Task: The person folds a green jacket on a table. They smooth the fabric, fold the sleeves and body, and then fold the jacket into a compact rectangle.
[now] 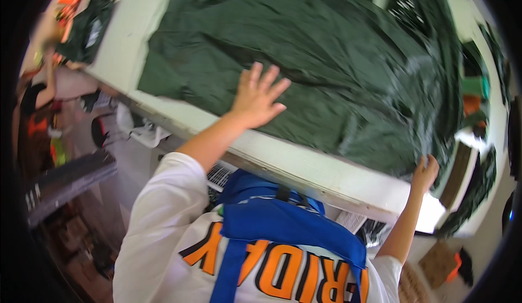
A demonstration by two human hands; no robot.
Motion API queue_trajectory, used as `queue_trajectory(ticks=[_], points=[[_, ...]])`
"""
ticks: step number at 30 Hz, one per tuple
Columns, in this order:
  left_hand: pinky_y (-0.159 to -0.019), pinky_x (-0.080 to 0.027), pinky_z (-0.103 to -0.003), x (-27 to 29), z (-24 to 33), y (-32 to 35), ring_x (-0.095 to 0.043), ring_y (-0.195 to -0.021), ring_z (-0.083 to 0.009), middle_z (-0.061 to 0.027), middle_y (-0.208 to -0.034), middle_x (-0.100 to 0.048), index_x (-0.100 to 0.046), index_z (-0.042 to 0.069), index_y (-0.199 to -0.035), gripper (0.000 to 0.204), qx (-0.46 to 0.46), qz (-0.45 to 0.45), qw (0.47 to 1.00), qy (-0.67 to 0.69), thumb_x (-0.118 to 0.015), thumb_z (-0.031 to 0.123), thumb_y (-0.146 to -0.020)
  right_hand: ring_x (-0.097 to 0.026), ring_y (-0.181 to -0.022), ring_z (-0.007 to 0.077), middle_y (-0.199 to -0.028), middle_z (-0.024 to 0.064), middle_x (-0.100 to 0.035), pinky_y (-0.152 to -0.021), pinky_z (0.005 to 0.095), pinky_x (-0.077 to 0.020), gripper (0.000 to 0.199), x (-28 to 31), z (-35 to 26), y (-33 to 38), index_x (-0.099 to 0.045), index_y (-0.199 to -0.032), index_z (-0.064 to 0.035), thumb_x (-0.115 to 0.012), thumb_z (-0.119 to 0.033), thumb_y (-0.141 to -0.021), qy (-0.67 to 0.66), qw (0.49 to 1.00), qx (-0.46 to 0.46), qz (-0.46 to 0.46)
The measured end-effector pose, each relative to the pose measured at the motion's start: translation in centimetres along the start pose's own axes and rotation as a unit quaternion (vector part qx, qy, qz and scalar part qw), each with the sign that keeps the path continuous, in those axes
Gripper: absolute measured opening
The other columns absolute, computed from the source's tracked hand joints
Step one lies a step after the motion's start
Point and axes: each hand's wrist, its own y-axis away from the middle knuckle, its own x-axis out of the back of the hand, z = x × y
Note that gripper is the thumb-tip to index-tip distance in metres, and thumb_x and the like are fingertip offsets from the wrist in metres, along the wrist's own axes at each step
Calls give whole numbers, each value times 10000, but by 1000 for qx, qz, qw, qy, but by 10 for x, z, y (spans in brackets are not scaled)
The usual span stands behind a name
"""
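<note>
A large, crinkled sheet of dark green fabric (326, 47) lies spread over a white table, its near edge running along the table's front. My left hand (257, 100) rests palm down on the sheet, left of its middle, with the fingers spread and nothing held. At the sheet's near right corner, my right hand (426, 172) has its fingers closed on the bunched fabric edge. Shiny folds gather along the right side of the sheet.
The white table (321, 168) has a metal-trimmed front edge close to my body. At its left end lies a dark green packet (89, 28), with another person's arm (48, 80) nearby. A green and orange object (474, 93) sits at the right. Cardboard (439, 262) lies below.
</note>
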Motion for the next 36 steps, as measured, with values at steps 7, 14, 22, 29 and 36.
queue_trajectory(ticks=[7, 14, 22, 29, 36], points=[[-1054, -297, -501, 29, -78, 82, -317, -1321, -371, -150, -1472, -288, -442, 128, -1357, 630, 94, 169, 978, 82, -689, 322, -811, -178, -1419, 354, -1542, 73, -238, -1094, 613, -128, 506, -55, -165, 59, -355, -1447, -213, -448, -293, -956, 4, 984, 121, -131], [-1017, -360, -496, 75, -112, 120, -376, -1224, -441, -246, -1380, -276, -269, 185, -1447, 947, 422, 124, 894, 90, -809, 315, -679, -218, -1411, 314, -1525, 38, -280, -1106, 577, -167, 483, -62, -171, 58, -363, -1440, -227, -412, -312, -967, 62, 987, 130, -78], [-825, -492, -334, 60, -204, 219, -582, -994, -226, -84, -1186, -552, -429, 120, -1316, 568, 323, 400, 555, 654, -568, -26, -785, -206, -1417, 289, -1534, 2, -260, -1121, 548, -163, 495, -66, -165, 60, -341, -1449, -241, -415, -299, -963, 90, 985, 120, -80], [-863, -470, -358, 53, -280, 258, -573, -1075, -237, -116, -1271, -526, -455, 72, -1311, 539, 625, 199, 608, 447, -654, 139, -815, -217, -1413, 296, -1532, 15, -265, -1115, 550, -176, 505, -67, -165, 61, -330, -1452, -229, -402, -293, -956, 93, 985, 127, -76], [-818, -478, -344, 71, -330, 190, -617, -957, -250, -122, -1089, -642, -555, -10, -1184, 471, 556, -82, 713, 419, -672, 126, -749, -222, -1412, 296, -1527, 13, -277, -1113, 546, -185, 500, -71, -160, 58, -346, -1446, -226, -405, -301, -955, 86, 984, 137, -69]])
